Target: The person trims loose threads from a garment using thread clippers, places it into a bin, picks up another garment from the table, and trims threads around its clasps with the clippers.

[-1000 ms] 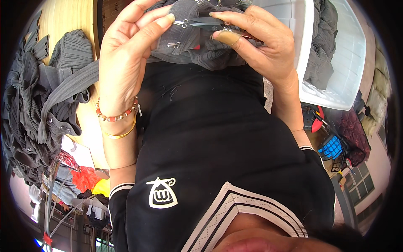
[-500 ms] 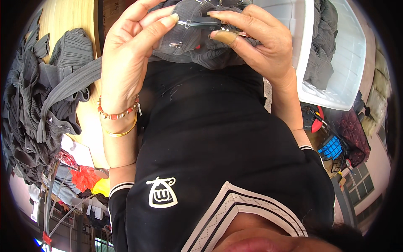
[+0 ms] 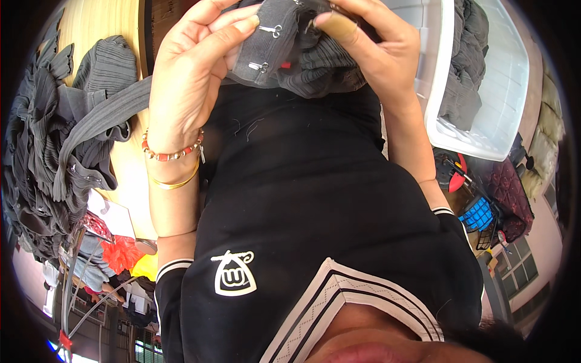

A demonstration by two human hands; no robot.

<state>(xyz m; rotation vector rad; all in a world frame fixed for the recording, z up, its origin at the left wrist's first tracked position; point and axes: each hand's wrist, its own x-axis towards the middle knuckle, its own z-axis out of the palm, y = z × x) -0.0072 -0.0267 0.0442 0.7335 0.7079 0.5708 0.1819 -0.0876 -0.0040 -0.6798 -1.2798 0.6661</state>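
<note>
At the top of the view, my left hand [image 3: 196, 69] pinches the edge of a dark grey ribbed garment [image 3: 330, 66] between thumb and fingers. Small metal hooks [image 3: 271, 30] are fixed along its plain grey band, with white stitching beside them. My right hand [image 3: 387, 57], a tan covering on its thumb, is curled just right of the band. Within its grip is a dark tool that looks like thread snips [image 3: 310, 26], blurred and mostly hidden by the fingers. A small red spot shows on the cloth below the band.
More grey garments [image 3: 36, 133] are heaped on the wooden table [image 3: 103, 18] at left, one strip trailing toward my left wrist. On the right stands a white plastic bin [image 3: 499, 130] with grey ribbed clothing inside. A blue basket [image 3: 476, 213] sits below it.
The snips lay across the band at a hook; my right hand has drawn them back up and right, off the hook. More of the band and both hooks now show.
</note>
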